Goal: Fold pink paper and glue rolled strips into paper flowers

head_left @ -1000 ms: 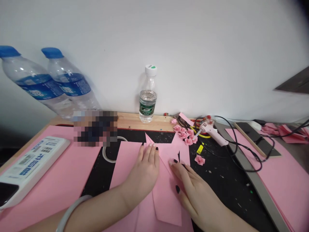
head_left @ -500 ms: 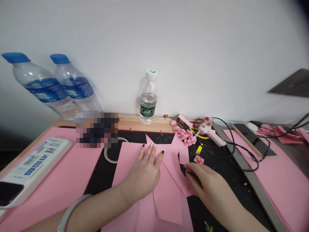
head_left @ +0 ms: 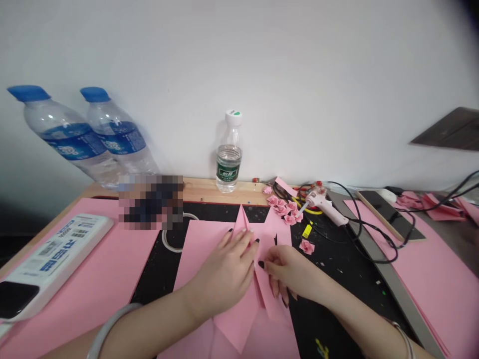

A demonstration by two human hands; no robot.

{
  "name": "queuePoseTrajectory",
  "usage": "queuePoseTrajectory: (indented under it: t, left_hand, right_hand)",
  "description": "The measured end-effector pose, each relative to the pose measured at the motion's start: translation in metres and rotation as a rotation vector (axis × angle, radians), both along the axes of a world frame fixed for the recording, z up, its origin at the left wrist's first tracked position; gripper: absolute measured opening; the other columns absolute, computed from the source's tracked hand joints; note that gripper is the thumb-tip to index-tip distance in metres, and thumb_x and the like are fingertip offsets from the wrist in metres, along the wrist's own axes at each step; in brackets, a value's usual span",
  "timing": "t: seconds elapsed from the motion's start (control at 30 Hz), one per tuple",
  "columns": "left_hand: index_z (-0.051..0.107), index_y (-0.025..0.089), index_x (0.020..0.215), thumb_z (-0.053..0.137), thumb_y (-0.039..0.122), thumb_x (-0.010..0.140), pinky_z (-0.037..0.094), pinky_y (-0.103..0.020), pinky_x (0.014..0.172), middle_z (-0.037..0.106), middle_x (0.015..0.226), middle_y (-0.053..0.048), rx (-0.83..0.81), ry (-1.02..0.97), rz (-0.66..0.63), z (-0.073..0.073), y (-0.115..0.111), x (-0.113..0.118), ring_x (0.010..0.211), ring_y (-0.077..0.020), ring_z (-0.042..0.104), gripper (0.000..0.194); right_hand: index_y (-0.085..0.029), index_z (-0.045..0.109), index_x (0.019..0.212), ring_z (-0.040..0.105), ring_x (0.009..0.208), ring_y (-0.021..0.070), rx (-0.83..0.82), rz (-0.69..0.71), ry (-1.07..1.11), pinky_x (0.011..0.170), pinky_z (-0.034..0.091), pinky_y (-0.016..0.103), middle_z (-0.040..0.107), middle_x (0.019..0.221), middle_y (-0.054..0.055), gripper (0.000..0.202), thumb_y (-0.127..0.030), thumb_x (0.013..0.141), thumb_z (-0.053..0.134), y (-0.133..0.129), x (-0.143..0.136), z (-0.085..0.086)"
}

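A folded pink paper [head_left: 239, 319] with a pointed top lies over larger pink sheets [head_left: 190, 239] on a black mat. My left hand [head_left: 230, 269] rests on its upper part, fingers stretched out and pressing down. At the paper's right edge, my right hand [head_left: 286, 271] has its thumb and fingers curled together, pinching the folded paper. Part of the paper under both hands is hidden. Small pink paper roses [head_left: 286, 209] sit just beyond my right hand, and a single rose [head_left: 307, 246] lies nearer to it.
A glue gun [head_left: 325, 207] with black cables and a phone [head_left: 391, 214] lie at the right. Along the wall stand a small bottle [head_left: 229, 159] and two large bottles [head_left: 119, 134]. A white device [head_left: 56, 264] rests on pink sheets at the left, near a tape roll [head_left: 164, 237].
The folded paper has turned, its tip shifting right and its lower point now toward me. My right hand has moved left and closer to my left hand, which has shifted slightly.
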State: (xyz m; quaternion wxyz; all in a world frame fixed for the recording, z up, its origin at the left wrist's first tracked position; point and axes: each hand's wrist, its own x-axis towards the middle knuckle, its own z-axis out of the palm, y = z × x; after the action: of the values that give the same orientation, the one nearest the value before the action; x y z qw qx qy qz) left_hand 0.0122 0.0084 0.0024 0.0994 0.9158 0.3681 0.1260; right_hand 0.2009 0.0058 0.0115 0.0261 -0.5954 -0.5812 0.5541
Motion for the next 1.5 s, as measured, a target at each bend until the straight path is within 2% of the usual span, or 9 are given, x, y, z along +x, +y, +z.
queuePoseTrajectory:
  t: [0.1, 0.2, 0.27, 0.33, 0.4, 0.47, 0.7, 1.23, 1.5]
  left_hand:
    - [0.048, 0.014, 0.132, 0.035, 0.028, 0.094, 0.031, -0.052, 0.108, 0.046, 0.14, -0.015, -0.066, 0.009, -0.008, 0.005, -0.011, 0.002, 0.131, -0.0311, 0.04, 0.042]
    - [0.044, 0.012, 0.136, 0.037, 0.04, 0.094, 0.028, -0.053, 0.109, 0.04, 0.144, -0.017, -0.105, 0.031, -0.027, 0.004, -0.019, 0.004, 0.136, -0.0346, 0.03, 0.051]
    - [0.042, 0.008, 0.138, 0.037, 0.047, 0.093, 0.028, -0.052, 0.11, 0.038, 0.145, -0.019, -0.136, 0.057, -0.028, 0.002, -0.021, 0.004, 0.136, -0.0358, 0.028, 0.06]
    - [0.041, 0.005, 0.138, 0.036, 0.049, 0.092, 0.029, -0.051, 0.109, 0.038, 0.144, -0.021, -0.159, 0.081, -0.022, 0.001, -0.021, 0.005, 0.135, -0.0363, 0.03, 0.063]
    - [0.042, 0.004, 0.137, 0.036, 0.049, 0.093, 0.03, -0.05, 0.109, 0.039, 0.142, -0.022, -0.172, 0.099, -0.028, 0.001, -0.02, 0.005, 0.134, -0.0364, 0.032, 0.063]
    - [0.043, 0.005, 0.136, 0.037, 0.047, 0.093, 0.031, -0.05, 0.108, 0.042, 0.141, -0.022, -0.172, 0.109, -0.029, 0.002, -0.02, 0.004, 0.132, -0.036, 0.036, 0.061]
    - [0.042, 0.002, 0.136, 0.037, 0.043, 0.093, 0.034, -0.049, 0.107, 0.039, 0.142, -0.023, -0.169, 0.121, -0.022, 0.002, -0.023, 0.005, 0.132, -0.0371, 0.035, 0.06]
    - [0.041, 0.002, 0.137, 0.037, 0.045, 0.092, 0.029, -0.052, 0.108, 0.04, 0.141, -0.024, -0.181, 0.07, -0.027, -0.003, -0.024, 0.005, 0.133, -0.0371, 0.035, 0.062]
    - [0.04, 0.004, 0.137, 0.035, 0.045, 0.093, 0.025, -0.052, 0.109, 0.039, 0.143, -0.021, -0.161, 0.083, -0.041, -0.003, -0.024, 0.004, 0.135, -0.035, 0.031, 0.06]
  right_hand:
    - [-0.019, 0.048, 0.065, 0.053, 0.033, 0.0108, 0.289, 0.039, -0.147, 0.035, 0.039, 0.02, 0.061, 0.048, -0.001, 0.021, -0.015, 0.083, 0.038, 0.003, 0.006, 0.008]
    - [-0.017, 0.058, 0.084, 0.068, 0.072, 0.019, 0.583, 0.018, -0.228, 0.065, 0.052, 0.03, 0.07, 0.078, 0.007, 0.013, -0.016, 0.085, 0.045, 0.014, 0.011, 0.015]
    - [-0.016, 0.058, 0.109, 0.064, 0.101, 0.0225, 0.816, 0.146, -0.205, 0.085, 0.051, 0.036, 0.068, 0.107, 0.011, 0.026, -0.014, 0.087, 0.045, 0.023, 0.01, 0.012]
    - [-0.014, 0.049, 0.13, 0.047, 0.126, 0.0249, 0.952, 0.368, -0.173, 0.101, 0.042, 0.041, 0.055, 0.133, 0.014, 0.041, -0.012, 0.089, 0.042, 0.03, 0.005, 0.003]
    - [-0.011, 0.04, 0.138, 0.034, 0.135, 0.0267, 0.982, 0.536, -0.198, 0.106, 0.037, 0.046, 0.043, 0.143, 0.016, 0.048, -0.012, 0.091, 0.039, 0.035, -0.001, -0.007]
    - [-0.007, 0.034, 0.141, 0.03, 0.137, 0.028, 1.0, 0.611, -0.251, 0.108, 0.034, 0.049, 0.037, 0.146, 0.019, 0.05, -0.014, 0.092, 0.038, 0.04, -0.005, -0.015]
    - [-0.009, 0.032, 0.143, 0.03, 0.137, 0.0286, 1.091, 0.652, -0.405, 0.11, 0.027, 0.052, 0.038, 0.147, 0.014, 0.053, -0.026, 0.094, 0.042, 0.047, -0.006, -0.015]
    - [0.0, 0.045, 0.132, 0.037, 0.132, 0.0322, 1.146, 0.573, -0.49, 0.111, 0.023, 0.051, 0.05, 0.136, 0.023, 0.057, -0.043, 0.094, 0.041, 0.062, -0.033, -0.011]
    - [-0.001, 0.031, 0.14, 0.03, 0.136, 0.034, 1.144, 0.488, -0.444, 0.11, 0.024, 0.054, 0.04, 0.144, 0.019, 0.056, -0.033, 0.095, 0.038, 0.062, -0.025, -0.013]
